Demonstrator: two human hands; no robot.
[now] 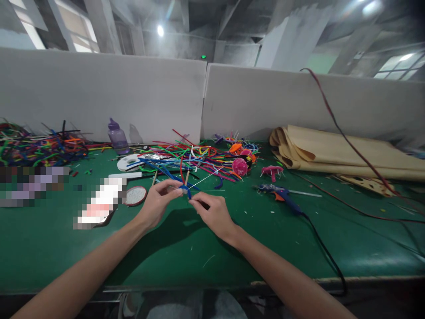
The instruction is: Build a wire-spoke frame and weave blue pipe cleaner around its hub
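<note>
A short blue pipe cleaner [188, 192], bent into a small shape, is held between both hands above the green table. My left hand [162, 200] pinches its upper left part between thumb and fingertips. From the right, my right hand [214, 215] pinches its lower end. Thin white strands run out from near the fingertips; whether they are fixed to the blue piece I cannot tell. Just behind the hands spreads a loose pile of coloured pipe cleaners [206, 156]. A pink fuzzy ball [239, 167] lies at the pile's right side.
A glue gun [282, 195] with a black cord lies to the right. Behind it are a small pink figure [272, 171] and folded brown paper [345, 148]. At left stand a purple bottle [117, 136], a white tape roll [128, 163], a round dish [136, 196] and more pipe cleaners [40, 146].
</note>
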